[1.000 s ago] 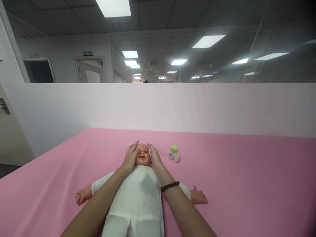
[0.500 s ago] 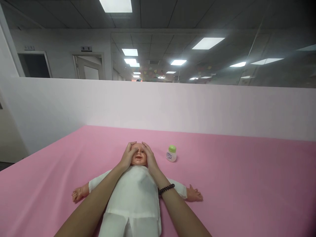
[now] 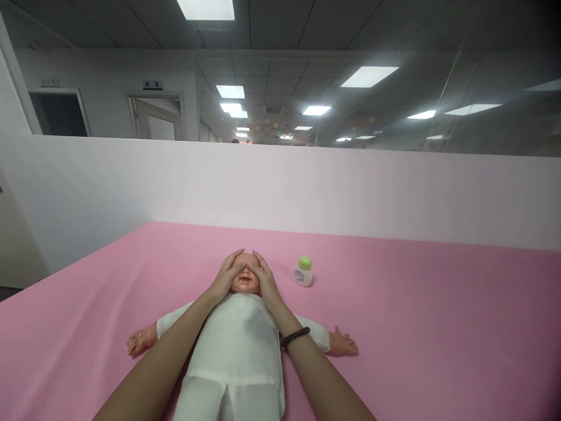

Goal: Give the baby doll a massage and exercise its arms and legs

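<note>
A baby doll (image 3: 239,339) in white clothes lies on its back, arms spread out to both sides. Cupped round one side of its head (image 3: 246,285) is my left hand (image 3: 225,278), with the thumb across the doll's eye area. My right hand (image 3: 266,280) holds the other side the same way, its thumb near the bridge of the nose. Both hands' fingers reach up along the forehead. The doll's mouth shows between my hands, while its eyes are covered. On my right wrist is a dark coiled band (image 3: 295,337).
A small jar (image 3: 303,272) with a green lid stands to the right of the doll's head. Pink cover (image 3: 416,316) spreads under everything. A white partition (image 3: 307,190) rises behind it, with glass above.
My thumbs have moved inward over the doll's eyes, and the eye that showed before is now covered. The doll and the jar have stayed in place.
</note>
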Motion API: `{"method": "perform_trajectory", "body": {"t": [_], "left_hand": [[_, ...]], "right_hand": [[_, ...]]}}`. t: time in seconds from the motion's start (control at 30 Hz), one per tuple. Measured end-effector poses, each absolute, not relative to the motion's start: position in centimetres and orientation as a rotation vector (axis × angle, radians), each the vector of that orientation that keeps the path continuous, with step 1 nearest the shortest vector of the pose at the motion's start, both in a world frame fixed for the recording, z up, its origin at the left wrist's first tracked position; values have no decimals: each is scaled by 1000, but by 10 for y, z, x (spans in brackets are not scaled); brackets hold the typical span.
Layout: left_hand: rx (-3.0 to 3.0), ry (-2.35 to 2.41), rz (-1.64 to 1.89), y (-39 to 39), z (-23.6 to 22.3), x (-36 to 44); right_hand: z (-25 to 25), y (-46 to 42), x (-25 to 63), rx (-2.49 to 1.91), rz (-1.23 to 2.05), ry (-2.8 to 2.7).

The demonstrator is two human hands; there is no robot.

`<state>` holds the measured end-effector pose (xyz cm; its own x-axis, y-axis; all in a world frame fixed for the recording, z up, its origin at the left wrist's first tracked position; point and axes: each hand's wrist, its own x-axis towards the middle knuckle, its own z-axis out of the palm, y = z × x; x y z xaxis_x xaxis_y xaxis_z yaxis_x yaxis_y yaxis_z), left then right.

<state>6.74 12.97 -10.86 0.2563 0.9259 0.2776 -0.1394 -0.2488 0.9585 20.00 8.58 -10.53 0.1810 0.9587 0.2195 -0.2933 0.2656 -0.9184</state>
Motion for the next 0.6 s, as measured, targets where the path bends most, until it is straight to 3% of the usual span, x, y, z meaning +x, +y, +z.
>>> {"method": "perform_trajectory", "body": {"t": [0.6], "left_hand": [[1410, 721, 1204, 129, -107, 65]], "right_hand": [[-109, 91, 202, -855, 1072, -975]]}}
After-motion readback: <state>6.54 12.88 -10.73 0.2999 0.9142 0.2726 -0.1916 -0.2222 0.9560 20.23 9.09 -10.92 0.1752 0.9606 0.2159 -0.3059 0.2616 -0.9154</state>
